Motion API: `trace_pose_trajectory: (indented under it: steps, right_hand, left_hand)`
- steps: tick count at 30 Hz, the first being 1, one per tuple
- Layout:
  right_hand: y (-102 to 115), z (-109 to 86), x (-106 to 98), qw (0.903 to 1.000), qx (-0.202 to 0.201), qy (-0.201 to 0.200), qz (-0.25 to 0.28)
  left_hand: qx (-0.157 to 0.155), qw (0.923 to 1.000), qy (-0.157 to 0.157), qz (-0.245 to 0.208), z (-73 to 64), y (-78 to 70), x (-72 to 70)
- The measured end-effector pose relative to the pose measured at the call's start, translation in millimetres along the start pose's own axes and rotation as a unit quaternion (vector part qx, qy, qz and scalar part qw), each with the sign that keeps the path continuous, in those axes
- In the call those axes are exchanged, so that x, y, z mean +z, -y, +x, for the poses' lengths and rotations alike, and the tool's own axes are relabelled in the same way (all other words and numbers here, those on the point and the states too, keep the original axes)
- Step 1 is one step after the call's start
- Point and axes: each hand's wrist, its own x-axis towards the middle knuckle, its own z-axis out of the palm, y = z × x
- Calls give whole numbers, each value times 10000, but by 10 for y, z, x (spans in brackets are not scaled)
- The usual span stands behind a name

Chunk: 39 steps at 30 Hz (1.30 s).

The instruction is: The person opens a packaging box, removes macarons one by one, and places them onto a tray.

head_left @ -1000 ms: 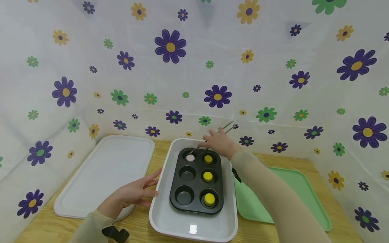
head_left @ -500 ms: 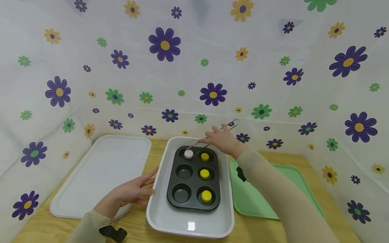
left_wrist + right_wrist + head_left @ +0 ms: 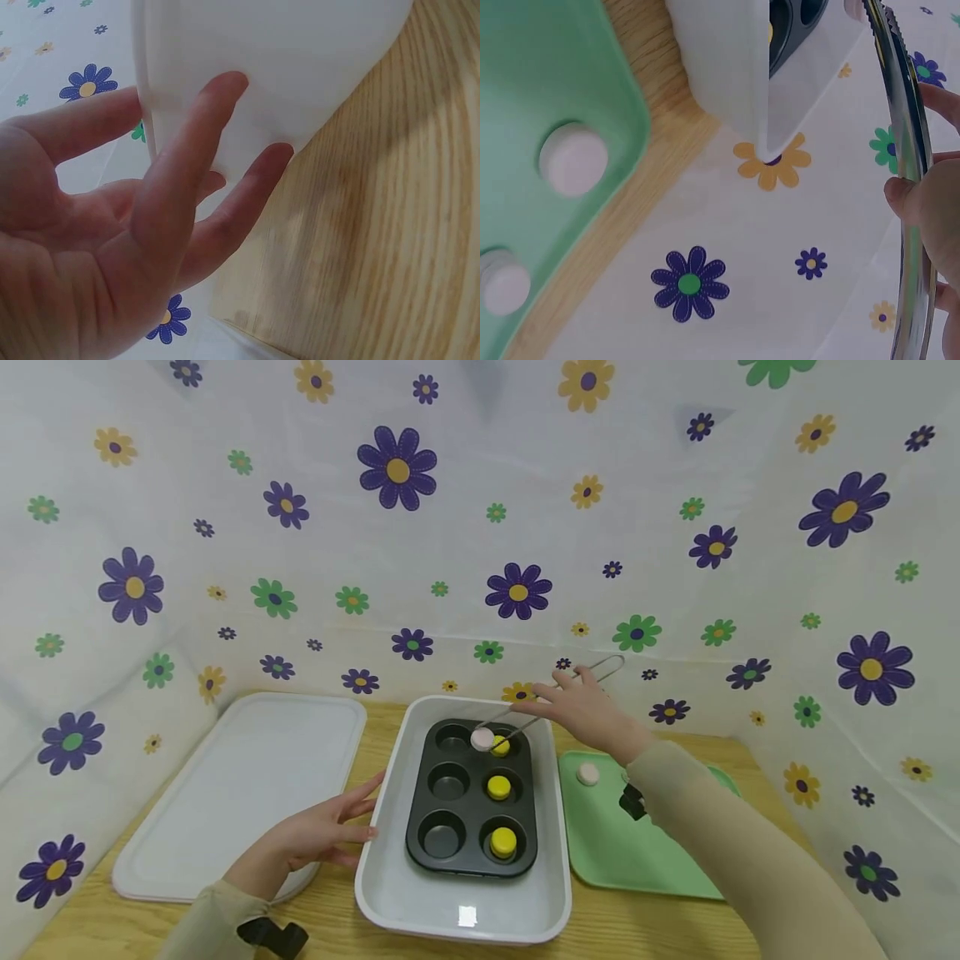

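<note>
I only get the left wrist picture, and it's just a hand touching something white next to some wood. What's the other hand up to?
Observer: The right hand is holding metal tongs with a pale pink disc at their tips.
Operator: Ooh! And what's inside the white thing?
Observer: It's a white tub, and a dark six-cup muffin tin sits in it.
Operator: Has the tin got anything in it?
Observer: Yes, three yellow discs, all in the row nearer the green tray.
</note>
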Motion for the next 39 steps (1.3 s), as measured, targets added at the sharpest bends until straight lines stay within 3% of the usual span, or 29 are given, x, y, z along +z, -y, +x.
trace_pose_trajectory:
  steps: [13, 23, 34, 39]
  right_hand:
    - [-160, -637, -128, 9983, 126, -481, -305]
    - [-295, -1141, -58, 9969, 131, -635, -441]
    - [-424, -1630, 95, 9978, 590, -276, -118]
    - [-479, -1869, 212, 9970, 706, -304, -10]
  left_hand:
    - [52, 10000, 22, 37, 9, -4, 2]
    - [60, 9999, 116, 21, 0, -7, 6]
    - [46, 9999, 85, 37, -2, -10, 8]
    - [32, 9999, 54, 101, 2, -5, 8]
